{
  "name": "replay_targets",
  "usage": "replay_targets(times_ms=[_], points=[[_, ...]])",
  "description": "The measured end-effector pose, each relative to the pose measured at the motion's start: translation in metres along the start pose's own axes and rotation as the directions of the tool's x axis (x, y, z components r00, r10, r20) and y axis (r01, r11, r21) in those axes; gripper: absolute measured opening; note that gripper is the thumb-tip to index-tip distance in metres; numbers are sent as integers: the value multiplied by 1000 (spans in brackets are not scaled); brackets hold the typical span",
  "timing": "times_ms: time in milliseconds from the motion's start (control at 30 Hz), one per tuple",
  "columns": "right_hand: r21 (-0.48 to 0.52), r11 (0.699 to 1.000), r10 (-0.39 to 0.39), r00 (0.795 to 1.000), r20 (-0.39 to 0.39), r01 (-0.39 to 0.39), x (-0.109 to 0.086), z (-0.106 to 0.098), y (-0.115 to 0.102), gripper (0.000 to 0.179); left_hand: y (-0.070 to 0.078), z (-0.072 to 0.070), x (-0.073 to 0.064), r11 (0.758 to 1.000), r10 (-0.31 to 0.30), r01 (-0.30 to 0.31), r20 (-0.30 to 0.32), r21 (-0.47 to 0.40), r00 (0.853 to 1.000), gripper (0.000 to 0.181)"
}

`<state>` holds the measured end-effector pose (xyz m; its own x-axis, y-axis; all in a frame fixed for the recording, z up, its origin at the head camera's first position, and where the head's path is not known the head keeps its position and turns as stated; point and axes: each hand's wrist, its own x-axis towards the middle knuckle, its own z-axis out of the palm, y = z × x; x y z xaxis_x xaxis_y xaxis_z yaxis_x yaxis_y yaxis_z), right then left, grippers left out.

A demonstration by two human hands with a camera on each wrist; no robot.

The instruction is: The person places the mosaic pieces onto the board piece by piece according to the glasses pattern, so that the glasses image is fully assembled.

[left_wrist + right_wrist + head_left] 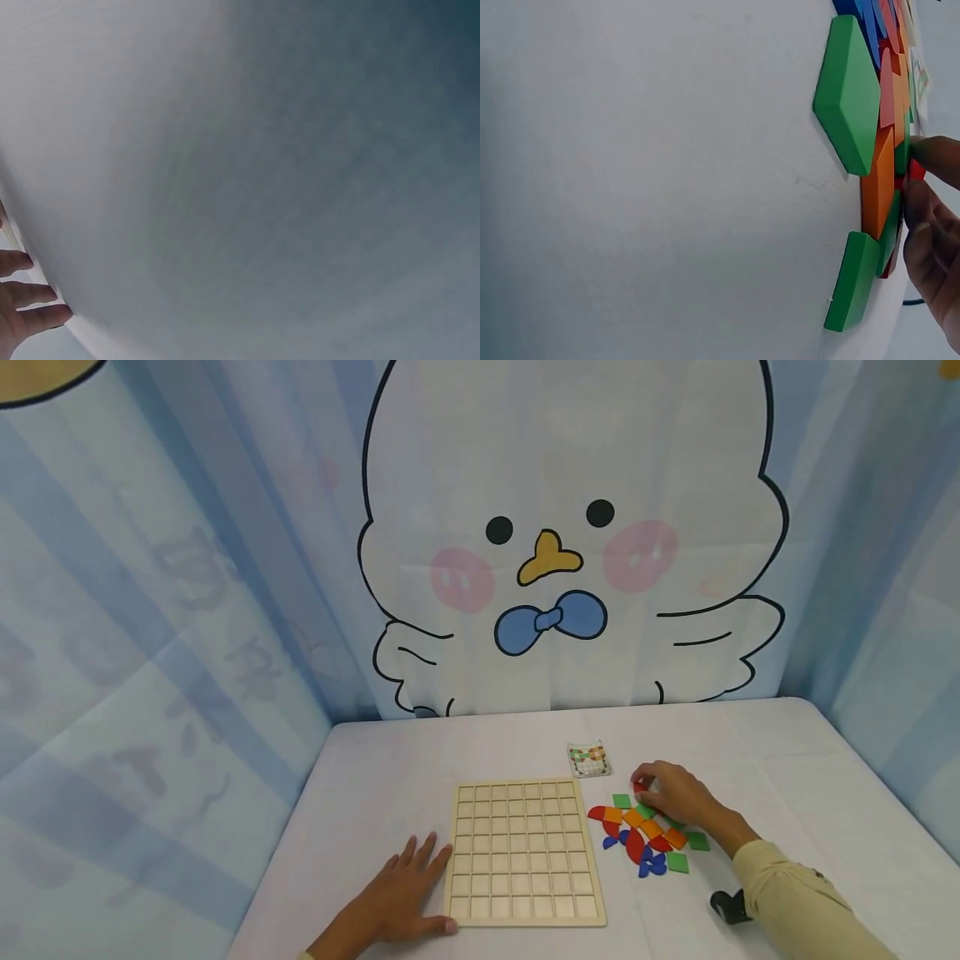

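A wooden grid board (527, 922) lies flat on the white table, its square cells bare. Beside its left edge rests my left hand (401, 893), fingers spread, with fingertip and thumb at the frame. To the right of the board is a loose pile of flat coloured pieces: green squares (677, 862), orange squares (651, 827), red pieces (635, 847) and blue pieces (657, 864). At the pile's far side my right hand (678, 789) pinches a red piece (916, 171) between thumb and fingers. The fingers partly hide that piece, so its full shape cannot be told.
A small pattern card (588, 759) lies behind the board's far right corner. Near my right sleeve is a black object (729, 907), partly covered by it. A curtain with a cartoon bird (555, 460) hangs behind the table (390, 760).
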<state>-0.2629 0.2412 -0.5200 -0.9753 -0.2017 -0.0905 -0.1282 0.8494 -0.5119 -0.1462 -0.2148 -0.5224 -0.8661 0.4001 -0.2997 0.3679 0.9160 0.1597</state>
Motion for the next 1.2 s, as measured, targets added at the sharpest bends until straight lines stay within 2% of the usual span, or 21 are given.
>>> replay_targets(times_ms=[133,400,600,867,1067,1200], points=[[11,1000,-16,1000,9,16,0,1,0,22,-1,1,0,1000,2,-2,-2,-6,1000,113],[22,1000,20,998,61,-21,0,3,-2,29,-1,3,0,1000,-6,6,5,-17,1000,112],[12,1000,10,999,40,-10,-1,2,-6,30,-1,3,-1,1000,-1,1,0,-24,1000,113],[86,996,-4,1000,14,3,-1,7,-11,30,-1,1,-1,1000,-3,3,2,-21,1000,112],[181,983,-23,1000,9,21,-1,10,-19,30,1,-1,-2,999,-5,5,4,-35,1000,111],[225,974,-8,1000,6,7,1,15,-29,31,1,-2,-4,999,3,-3,1,-39,1000,110]])
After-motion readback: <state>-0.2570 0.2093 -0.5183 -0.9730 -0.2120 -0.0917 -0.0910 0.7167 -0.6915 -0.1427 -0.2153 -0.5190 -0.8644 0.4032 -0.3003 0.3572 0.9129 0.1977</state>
